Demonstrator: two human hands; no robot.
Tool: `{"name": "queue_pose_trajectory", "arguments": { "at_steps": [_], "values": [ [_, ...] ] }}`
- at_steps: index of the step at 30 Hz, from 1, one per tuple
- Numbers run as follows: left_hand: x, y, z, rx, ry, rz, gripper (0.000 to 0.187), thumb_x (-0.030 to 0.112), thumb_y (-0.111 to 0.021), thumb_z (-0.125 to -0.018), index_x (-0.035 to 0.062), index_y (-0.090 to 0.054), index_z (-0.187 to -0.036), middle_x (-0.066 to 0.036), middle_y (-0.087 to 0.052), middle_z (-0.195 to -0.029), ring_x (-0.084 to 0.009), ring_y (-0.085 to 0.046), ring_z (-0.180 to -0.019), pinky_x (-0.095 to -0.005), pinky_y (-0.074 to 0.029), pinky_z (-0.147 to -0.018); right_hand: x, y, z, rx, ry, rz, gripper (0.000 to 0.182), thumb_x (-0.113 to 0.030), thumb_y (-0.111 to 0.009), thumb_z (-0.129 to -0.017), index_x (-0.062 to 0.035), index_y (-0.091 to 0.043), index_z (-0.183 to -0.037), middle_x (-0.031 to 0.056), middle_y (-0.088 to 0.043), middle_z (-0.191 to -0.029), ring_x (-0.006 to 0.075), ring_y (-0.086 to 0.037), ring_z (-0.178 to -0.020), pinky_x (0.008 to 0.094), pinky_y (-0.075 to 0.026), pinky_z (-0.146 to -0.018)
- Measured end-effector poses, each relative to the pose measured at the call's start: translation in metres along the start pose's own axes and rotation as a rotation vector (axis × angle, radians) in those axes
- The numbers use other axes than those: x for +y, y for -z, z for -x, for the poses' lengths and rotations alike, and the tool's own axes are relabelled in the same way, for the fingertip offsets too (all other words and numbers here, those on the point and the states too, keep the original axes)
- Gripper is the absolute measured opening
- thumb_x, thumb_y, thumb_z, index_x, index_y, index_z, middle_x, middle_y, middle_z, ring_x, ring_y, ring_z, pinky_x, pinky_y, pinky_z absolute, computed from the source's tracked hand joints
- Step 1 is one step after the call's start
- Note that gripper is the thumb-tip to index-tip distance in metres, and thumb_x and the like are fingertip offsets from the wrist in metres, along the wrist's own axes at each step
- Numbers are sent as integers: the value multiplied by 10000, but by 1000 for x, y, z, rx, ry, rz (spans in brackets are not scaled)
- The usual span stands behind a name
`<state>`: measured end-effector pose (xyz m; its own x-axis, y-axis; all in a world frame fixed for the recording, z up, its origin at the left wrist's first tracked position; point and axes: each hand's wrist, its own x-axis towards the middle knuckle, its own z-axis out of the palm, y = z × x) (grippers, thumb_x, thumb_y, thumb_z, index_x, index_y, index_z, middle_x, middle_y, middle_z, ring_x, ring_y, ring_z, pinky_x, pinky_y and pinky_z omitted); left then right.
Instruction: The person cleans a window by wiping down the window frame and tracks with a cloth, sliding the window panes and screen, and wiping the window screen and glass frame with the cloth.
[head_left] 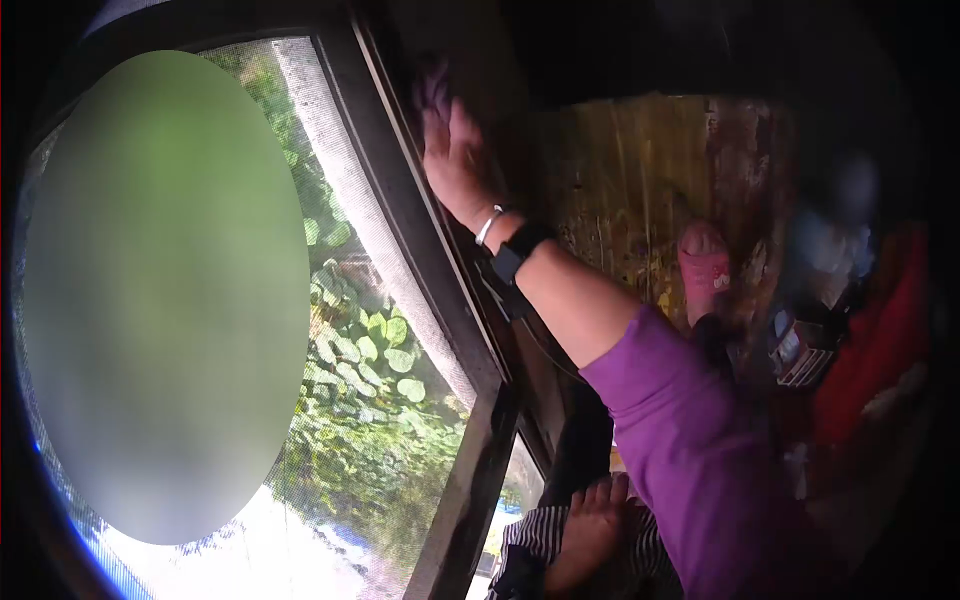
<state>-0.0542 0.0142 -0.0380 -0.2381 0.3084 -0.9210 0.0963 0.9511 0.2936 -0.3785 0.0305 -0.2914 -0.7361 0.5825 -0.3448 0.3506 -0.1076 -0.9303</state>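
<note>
My left hand [460, 165] is stretched far out along the dark frame [415, 185] of a window. Its fingers press on a crumpled purple cloth [433, 88], which is dim and partly lost in shadow. A silver bracelet [489, 224] and a black watch [519, 251] are on this wrist, below a purple sleeve [690, 430]. My right hand does not show. Low in the picture another hand [592, 530], apparently another person's, rests with fingers extended by black-and-white striped fabric [535, 535]; what lies under it is hidden.
Mesh-covered window glass [385, 480] fills the left, with green plants outside and a large blurred patch. Right of my arm, a foot in a pink slipper [704, 258] stands on a worn wooden floor [630, 170]. A small box [803, 352] and red fabric [880, 340] are farther right.
</note>
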Motion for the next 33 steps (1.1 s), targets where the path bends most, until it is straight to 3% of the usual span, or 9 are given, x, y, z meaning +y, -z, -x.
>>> {"name": "queue_pose_trajectory", "arguments": {
  "at_steps": [8, 10, 19, 23, 28, 30, 31, 32, 33],
  "values": [
    [-2, -6, -1, 46, -47, -27, 433, 270, -539, -834, 30, -475, -1189, -130, -573, -937, -264, -570, -863, -407, -427, -750, 27, 137, 241, -528, 197, 553, 240, -98, -537, -835, 49, -457, -1007, 301, -439, -1069, 448, -457, -949, 466, -393, -808],
    [2, -4, -3, 55, -37, -20, 427, 267, -539, -832, 31, -476, -1183, -131, -571, -925, -264, -570, -856, -403, -428, -745, 19, 139, 229, -641, 422, 651, 245, -106, -539, -831, 46, -455, -1005, 308, -429, -1074, 455, -451, -951, 474, -392, -818],
    [7, 22, -13, 51, -32, 96, 440, 273, -540, -828, 34, -470, -1191, -131, -562, -977, -274, -556, -908, -403, -419, -769, -25, 6, 20, -186, 194, 11, 355, -160, -427, -928, 24, -425, -1232, 278, -442, -1235, 440, -469, -1052, 445, -356, -962],
    [8, 21, -15, 52, -10, 147, 458, 276, -530, -834, 35, -460, -1217, -135, -558, -992, -274, -545, -941, -394, -411, -786, -39, -39, -97, 197, 714, 556, 436, -158, -453, -850, 28, -434, -1244, 293, -377, -1296, 397, -539, -1000, 428, -462, -829],
    [7, 14, -20, 46, 14, 181, 448, 274, -528, -835, 29, -470, -1204, -145, -558, -1005, -279, -548, -946, -400, -417, -791, -71, -72, -215, 300, 949, 416, 300, -178, -434, -897, 17, -510, -1112, 290, -523, -1091, 408, -596, -715, 457, -497, -586],
    [11, 13, -23, 82, 23, 222, 445, 279, -541, -824, 24, -488, -1184, -157, -563, -1026, -290, -560, -949, -408, -431, -794, -61, -65, -210, -79, 470, 212, 430, -319, -455, -890, -44, -460, -1221, 288, -516, -1141, 434, -598, -786, 457, -501, -658],
    [12, 15, -25, 86, 21, 229, 445, 279, -541, -824, 24, -488, -1184, -157, -563, -1026, -290, -560, -949, -408, -431, -794, -52, -68, -201, 78, 664, 243, 544, -458, -492, -861, -115, -444, -1280, 284, -508, -1179, 464, -592, -830, 491, -495, -746],
    [12, 17, -26, 29, 25, 232, 463, 292, -556, -810, 21, -493, -1179, -159, -567, -1036, -292, -567, -946, -406, -437, -793, -55, -40, -154, -161, 304, -48, 138, -155, -530, -892, -43, -576, -957, 76, -591, -749, 162, -588, -688, 301, -474, -593],
    [11, 21, -26, -27, 27, 227, 481, 305, -572, -795, 19, -497, -1174, -160, -571, -1046, -294, -574, -944, -403, -444, -792, -41, -29, -118, -159, 367, 49, 138, -132, -543, -868, -53, -571, -977, 106, -578, -842, 216, -574, -715, 328, -472, -624]
  ]
}}
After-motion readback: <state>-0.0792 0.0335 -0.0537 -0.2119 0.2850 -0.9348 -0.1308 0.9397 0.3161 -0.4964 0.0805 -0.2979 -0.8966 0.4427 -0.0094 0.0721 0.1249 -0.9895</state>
